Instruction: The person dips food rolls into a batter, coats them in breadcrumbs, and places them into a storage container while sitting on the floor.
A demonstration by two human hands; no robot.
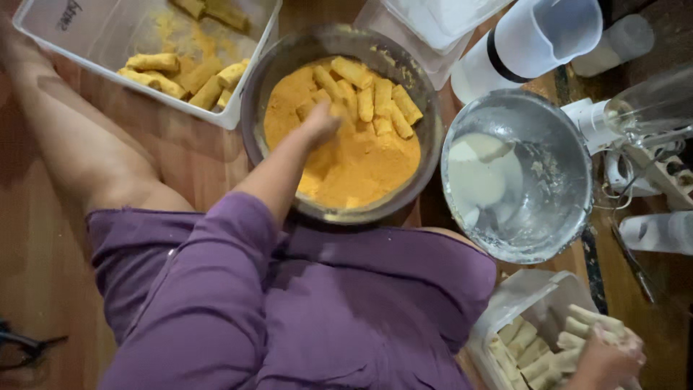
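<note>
Breadcrumb bowl (pixel 426 155) sits center on floor; left hand (pixel 320 123) pressed into orange crumbs among coated rolls (pixel 375 101), grip unclear. Right hand (pixel 605 360) closed on pale roll (pixel 588 318) w/ others in container (pixel 498 303), lower right.

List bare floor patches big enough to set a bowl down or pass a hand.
Bare wooden floor lies left of the purple-clad leg, below the white tub. A narrower strip runs between that tub and the crumb bowl. Crowded on the right: metal batter bowl, jugs, cables, roll container.
</note>
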